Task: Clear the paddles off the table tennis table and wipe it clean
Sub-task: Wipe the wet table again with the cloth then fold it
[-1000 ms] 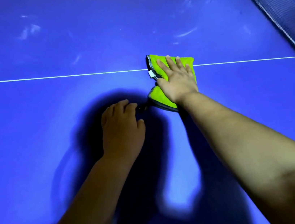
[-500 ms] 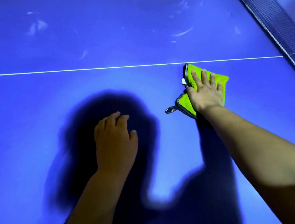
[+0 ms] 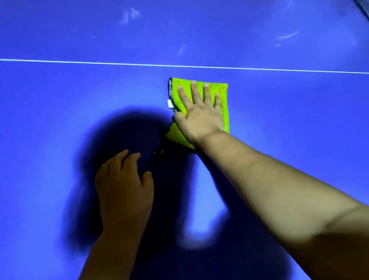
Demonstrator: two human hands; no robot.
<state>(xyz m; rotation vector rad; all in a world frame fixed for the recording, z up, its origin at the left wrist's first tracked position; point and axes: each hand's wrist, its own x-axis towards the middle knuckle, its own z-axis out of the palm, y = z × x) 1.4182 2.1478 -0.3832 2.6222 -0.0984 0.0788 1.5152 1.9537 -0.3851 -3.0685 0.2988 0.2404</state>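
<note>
The green cloth (image 3: 221, 92) is pressed flat on the blue table (image 3: 33, 113) by the right hand (image 3: 200, 116), fingers straight and spread, just short of the white line (image 3: 96, 62). The left hand (image 3: 124, 188) is rested on the table nearby, fingers loosely curled, nothing held.

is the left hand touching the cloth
Apart. Head view shows a strip of table between the left hand and the cloth, which the right hand presses flat.

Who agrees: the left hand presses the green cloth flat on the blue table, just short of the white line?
Wrong hand: the right hand presses the cloth flat on the table, just short of the white line, as the head view shows.
</note>
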